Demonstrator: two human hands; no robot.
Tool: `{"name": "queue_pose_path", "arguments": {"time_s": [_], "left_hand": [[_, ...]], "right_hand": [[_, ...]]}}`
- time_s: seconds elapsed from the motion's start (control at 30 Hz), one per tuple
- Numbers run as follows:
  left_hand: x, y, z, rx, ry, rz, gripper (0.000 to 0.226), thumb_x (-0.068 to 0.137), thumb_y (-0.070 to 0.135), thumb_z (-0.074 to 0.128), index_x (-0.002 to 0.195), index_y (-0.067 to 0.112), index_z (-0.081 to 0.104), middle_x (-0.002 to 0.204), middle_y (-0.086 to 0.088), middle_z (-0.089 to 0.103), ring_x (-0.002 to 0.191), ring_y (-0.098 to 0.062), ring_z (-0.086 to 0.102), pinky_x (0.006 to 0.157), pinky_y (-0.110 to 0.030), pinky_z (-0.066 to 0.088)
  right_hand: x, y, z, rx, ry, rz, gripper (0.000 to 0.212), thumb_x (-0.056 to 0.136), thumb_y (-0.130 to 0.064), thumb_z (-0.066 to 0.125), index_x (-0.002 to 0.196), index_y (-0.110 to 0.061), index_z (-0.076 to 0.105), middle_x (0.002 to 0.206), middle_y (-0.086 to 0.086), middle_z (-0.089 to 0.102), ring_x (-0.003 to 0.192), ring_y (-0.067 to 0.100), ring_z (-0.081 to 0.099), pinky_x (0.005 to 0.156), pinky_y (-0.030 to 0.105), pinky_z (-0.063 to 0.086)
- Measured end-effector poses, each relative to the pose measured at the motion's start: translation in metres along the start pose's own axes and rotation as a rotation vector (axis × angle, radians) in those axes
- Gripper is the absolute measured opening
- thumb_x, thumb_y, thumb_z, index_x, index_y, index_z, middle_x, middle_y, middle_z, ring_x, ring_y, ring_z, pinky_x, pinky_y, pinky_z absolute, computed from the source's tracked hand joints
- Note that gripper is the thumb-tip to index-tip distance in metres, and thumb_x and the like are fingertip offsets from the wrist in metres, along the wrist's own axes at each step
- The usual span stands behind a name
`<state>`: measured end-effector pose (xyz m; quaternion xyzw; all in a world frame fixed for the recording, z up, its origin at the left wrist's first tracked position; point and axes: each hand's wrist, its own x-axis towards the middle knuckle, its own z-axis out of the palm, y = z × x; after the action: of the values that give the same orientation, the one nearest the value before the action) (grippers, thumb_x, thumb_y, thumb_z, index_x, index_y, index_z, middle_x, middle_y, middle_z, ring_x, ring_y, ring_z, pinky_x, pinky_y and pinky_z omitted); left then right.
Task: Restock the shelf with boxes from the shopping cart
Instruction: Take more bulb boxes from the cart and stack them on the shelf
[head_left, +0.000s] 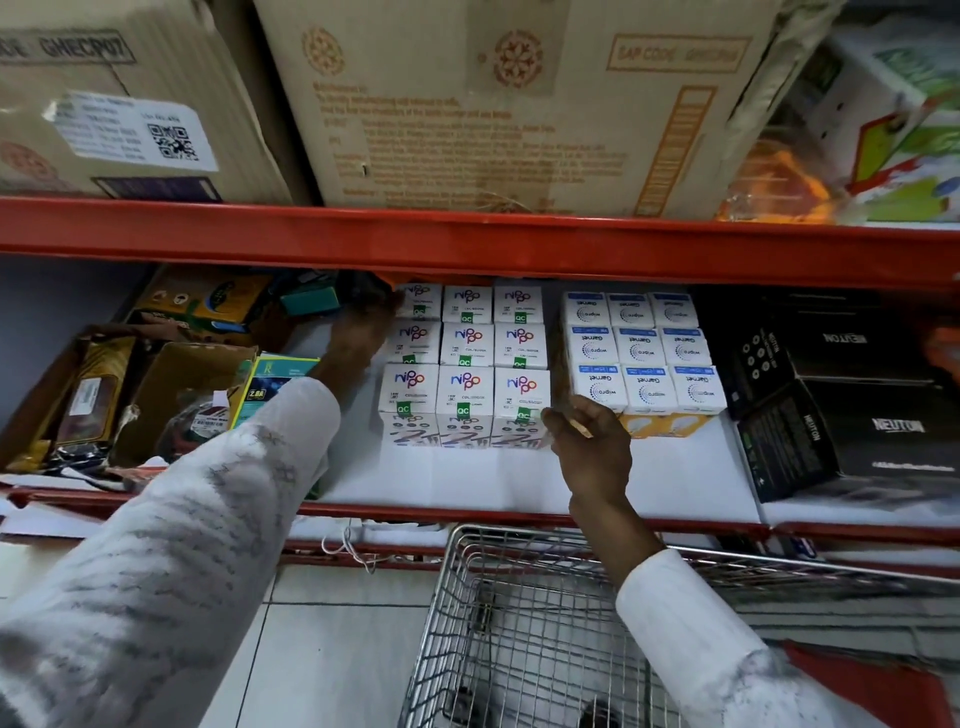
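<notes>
both hands (363, 332) (589, 441) touch the white boxes (465, 358) on the shelf (467, 483).

Single head-worn wide-angle view, looking forward and down, close to the shelf (467, 478) filling mid-frame. Red shelf edge (467, 239) bowed across the upper half; shopping cart (519, 623) below at lower centre, very near.

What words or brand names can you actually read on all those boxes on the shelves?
"nippo" and green "QC" stickers: white boxes by the left hand.
"wipro Garnet", upside down: white boxes beside the right hand.
"NEUTON": black boxes.
"SAP CODE": big carton above; its number and fine print are blurred.
"GHECP07": left carton; its label text is too small to read.
</notes>
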<state>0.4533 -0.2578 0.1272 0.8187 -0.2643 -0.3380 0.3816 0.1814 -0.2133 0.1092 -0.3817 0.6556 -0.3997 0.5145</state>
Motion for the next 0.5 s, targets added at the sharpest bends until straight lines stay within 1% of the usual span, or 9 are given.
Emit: {"name": "queue_pose_path", "arguments": {"time_s": [0.07,0.13,0.17,0.23,0.27,0.3,0.4,0.43,0.5], "left_hand": [[-0.014,0.002,-0.003,0.146,0.222,0.238,0.046,0.095,0.047,0.049,0.115,0.008,0.064,0.118,-0.020,0.068,0.108,-0.034,0.065,0.086,-0.032,0.047],[-0.045,0.008,-0.002,0.177,0.460,0.510,0.042,0.092,0.046,0.048,0.095,0.009,0.068,0.098,-0.018,0.073,0.094,-0.035,0.068,0.081,-0.040,0.054],[-0.068,0.010,0.003,0.173,0.545,0.626,0.036,0.093,0.042,0.052,0.092,0.010,0.067,0.093,-0.015,0.072,0.089,-0.031,0.066,0.080,-0.039,0.053],[-0.130,0.018,0.033,0.028,0.512,0.752,0.016,0.092,0.026,0.061,0.091,0.011,0.068,0.086,-0.001,0.068,0.080,-0.014,0.061,0.077,-0.027,0.048],[-0.167,0.022,0.052,-0.102,0.398,0.703,0.010,0.091,0.019,0.064,0.088,0.012,0.070,0.081,0.005,0.067,0.075,-0.005,0.059,0.071,-0.020,0.046],[-0.196,0.023,0.075,-0.235,0.227,0.562,0.009,0.089,0.019,0.065,0.086,0.013,0.071,0.078,0.007,0.068,0.071,-0.003,0.059,0.065,-0.019,0.046],[-0.244,0.015,0.140,-0.546,-0.392,-0.195,0.020,0.088,0.036,0.067,0.099,0.020,0.068,0.094,-0.003,0.073,0.080,-0.021,0.067,0.061,-0.029,0.049],[-0.247,0.011,0.156,-0.623,-0.517,-0.396,0.025,0.089,0.040,0.065,0.105,0.020,0.064,0.103,-0.007,0.072,0.085,-0.026,0.067,0.062,-0.032,0.049],[-0.242,0.007,0.178,-0.734,-0.585,-0.562,0.032,0.089,0.046,0.064,0.107,0.021,0.056,0.120,-0.017,0.066,0.094,-0.034,0.065,0.065,-0.037,0.051]], "right_hand": [[0.001,-0.001,-0.019,0.036,0.050,-0.004,0.030,0.075,-0.022,0.081,0.103,-0.025,0.069,0.101,-0.005,0.070,0.096,0.026,0.070,0.095,0.051,0.055],[0.003,-0.002,-0.043,0.085,0.098,-0.003,0.022,0.077,-0.020,0.079,0.094,-0.028,0.069,0.100,-0.004,0.071,0.090,0.020,0.070,0.094,0.050,0.056],[0.006,-0.001,-0.054,0.113,0.122,-0.005,0.020,0.077,-0.018,0.079,0.091,-0.029,0.068,0.101,-0.002,0.072,0.084,0.016,0.069,0.093,0.049,0.056],[0.014,-0.001,-0.081,0.175,0.175,0.001,0.018,0.080,-0.014,0.076,0.093,-0.024,0.067,0.103,0.007,0.072,0.071,0.012,0.065,0.084,0.044,0.057],[0.021,-0.001,-0.093,0.209,0.191,0.013,0.019,0.082,-0.012,0.074,0.097,-0.020,0.066,0.103,0.011,0.070,0.068,0.013,0.062,0.079,0.042,0.055],[0.030,-0.001,-0.104,0.240,0.209,0.030,0.019,0.083,-0.011,0.072,0.100,-0.017,0.064,0.100,0.013,0.067,0.068,0.014,0.060,0.077,0.039,0.052],[0.059,-0.006,-0.127,0.216,0.197,0.128,0.029,0.083,-0.021,0.070,0.109,-0.012,0.061,0.090,0.008,0.059,0.068,0.015,0.055,0.077,0.038,0.050],[0.068,-0.008,-0.132,0.181,0.165,0.162,0.041,0.080,-0.030,0.070,0.115,-0.011,0.061,0.093,0.007,0.060,0.073,0.016,0.057,0.082,0.040,0.053],[0.087,-0.008,-0.137,0.105,0.125,0.176,0.075,0.065,-0.052,0.069,0.127,-0.012,0.059,0.116,0.010,0.065,0.101,0.024,0.063,0.099,0.044,0.051]]}}
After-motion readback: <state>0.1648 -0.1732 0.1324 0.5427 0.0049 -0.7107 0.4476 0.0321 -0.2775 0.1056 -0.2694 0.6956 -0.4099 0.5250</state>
